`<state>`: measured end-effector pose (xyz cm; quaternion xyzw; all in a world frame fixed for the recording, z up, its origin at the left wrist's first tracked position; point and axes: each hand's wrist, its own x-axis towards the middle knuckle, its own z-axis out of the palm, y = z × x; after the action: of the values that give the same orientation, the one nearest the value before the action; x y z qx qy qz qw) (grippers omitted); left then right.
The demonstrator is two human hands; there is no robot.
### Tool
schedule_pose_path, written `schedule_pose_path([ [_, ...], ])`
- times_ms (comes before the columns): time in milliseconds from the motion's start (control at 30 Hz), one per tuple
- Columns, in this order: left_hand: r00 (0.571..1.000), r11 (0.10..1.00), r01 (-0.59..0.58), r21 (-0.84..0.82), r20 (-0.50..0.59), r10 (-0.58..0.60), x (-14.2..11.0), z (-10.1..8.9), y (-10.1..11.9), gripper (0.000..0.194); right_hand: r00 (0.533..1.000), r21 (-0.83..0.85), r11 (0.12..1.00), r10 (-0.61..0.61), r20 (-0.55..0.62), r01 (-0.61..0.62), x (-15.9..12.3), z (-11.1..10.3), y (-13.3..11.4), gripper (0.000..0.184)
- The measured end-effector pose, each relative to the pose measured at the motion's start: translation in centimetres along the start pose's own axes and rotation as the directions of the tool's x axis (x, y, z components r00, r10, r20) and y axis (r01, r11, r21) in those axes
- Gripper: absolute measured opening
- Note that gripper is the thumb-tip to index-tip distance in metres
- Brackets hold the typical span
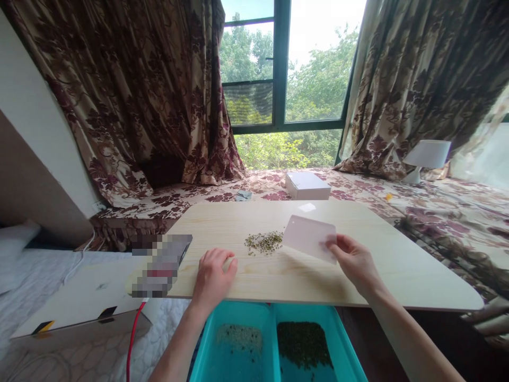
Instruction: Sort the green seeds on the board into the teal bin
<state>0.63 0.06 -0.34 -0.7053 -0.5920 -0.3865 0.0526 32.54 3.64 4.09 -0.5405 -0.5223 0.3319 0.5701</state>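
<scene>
A small heap of green beans [264, 242] lies on the pale wooden board [397, 265]. My right hand [355, 261] pinches a thin white plastic scraper card [308, 236] by its right corner, its left edge just right of the heap. My left hand [213, 277] rests on the board below and left of the beans, fingers curled down, with something pale showing at the fingertips that I cannot make out.
A teal two-part bin [273, 313] sits under the board's near edge, pale grains in its left half, dark green beans in its right. A blurred flat object [163, 262] lies at the board's left end. A white box [307, 185] and a lamp [425, 156] stand behind.
</scene>
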Motion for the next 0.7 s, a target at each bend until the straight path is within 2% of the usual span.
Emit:
schedule_pose_path([
  [467, 1.000, 1.000, -0.004, 0.000, -0.001, 0.004, 0.0, 0.1, -0.2, 0.014, 0.996, 0.005, 1.000, -0.023, 0.090, 0.023, 1.1, 0.2, -0.3, 0.026],
  [700, 1.000, 1.000, -0.009, -0.003, -0.006, 0.009, 0.0, 0.0, 0.0, 0.015, 0.988, 0.025, 0.999, -0.029, 0.149, 0.025, 2.7, 0.6, 0.4, 0.038],
])
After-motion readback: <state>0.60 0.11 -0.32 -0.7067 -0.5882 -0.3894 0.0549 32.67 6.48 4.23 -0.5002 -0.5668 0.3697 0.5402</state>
